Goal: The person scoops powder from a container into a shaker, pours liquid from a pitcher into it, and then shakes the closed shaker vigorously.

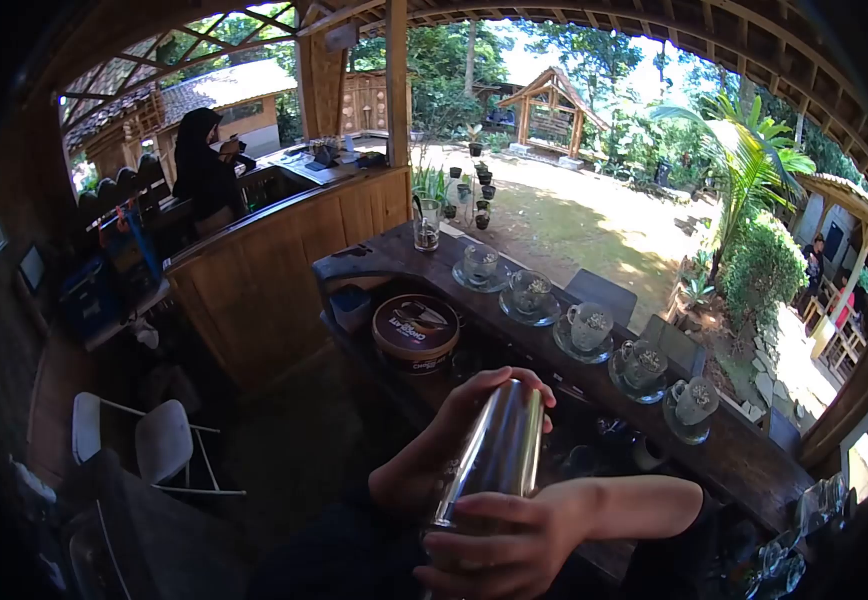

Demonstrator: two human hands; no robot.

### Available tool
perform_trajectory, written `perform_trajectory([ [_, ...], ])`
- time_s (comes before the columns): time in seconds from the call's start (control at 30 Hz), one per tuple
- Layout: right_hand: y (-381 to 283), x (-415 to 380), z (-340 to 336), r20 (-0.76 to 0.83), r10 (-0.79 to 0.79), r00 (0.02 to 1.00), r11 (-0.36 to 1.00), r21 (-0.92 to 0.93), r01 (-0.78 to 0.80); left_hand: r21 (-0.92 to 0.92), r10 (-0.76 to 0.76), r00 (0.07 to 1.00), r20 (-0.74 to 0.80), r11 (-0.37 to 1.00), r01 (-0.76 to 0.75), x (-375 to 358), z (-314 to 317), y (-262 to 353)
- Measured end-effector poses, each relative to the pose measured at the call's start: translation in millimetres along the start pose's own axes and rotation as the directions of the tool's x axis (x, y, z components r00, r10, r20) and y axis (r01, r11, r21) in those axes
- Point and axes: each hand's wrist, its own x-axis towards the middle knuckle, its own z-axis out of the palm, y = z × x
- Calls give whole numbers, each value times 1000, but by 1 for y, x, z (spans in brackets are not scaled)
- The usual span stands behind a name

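A shiny metal shaker [502, 440] is held tilted in front of my body by both hands. My left hand [469, 405] wraps around its upper end, with fingertips showing over the far side. Around the lower part is my right hand [514, 535], its fingers closed across the metal. The shaker's bottom end is partly hidden by that hand and in shadow. Beyond it, a round dark chocolate tub [416, 333] sits on the lower shelf of the wooden counter. Glass cups on saucers, such as the middle glass cup [589, 325], stand in a row along the counter top.
A tall glass [426, 225] holding utensils stands at the counter's far end. More glassware [784, 560] is at lower right. A folding chair [164, 440] stands on the left. Behind a wooden partition [294, 260], another person [204, 165] stands holding something dark.
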Motion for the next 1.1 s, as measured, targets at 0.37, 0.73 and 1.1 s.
perform_trajectory([
  [0.37,-7,-21,3,52,146,988,986,-86,-141,55,-123,978,169,992,115,44,-23,-5],
  [0.73,16,-27,-10,-85,141,986,976,-158,-153,82,31,997,-72,996,-25,44,-4,-12],
  [1.1,11,-26,-7,24,81,996,993,-94,-78,32,93,961,262,994,-105,54,-17,-7],
])
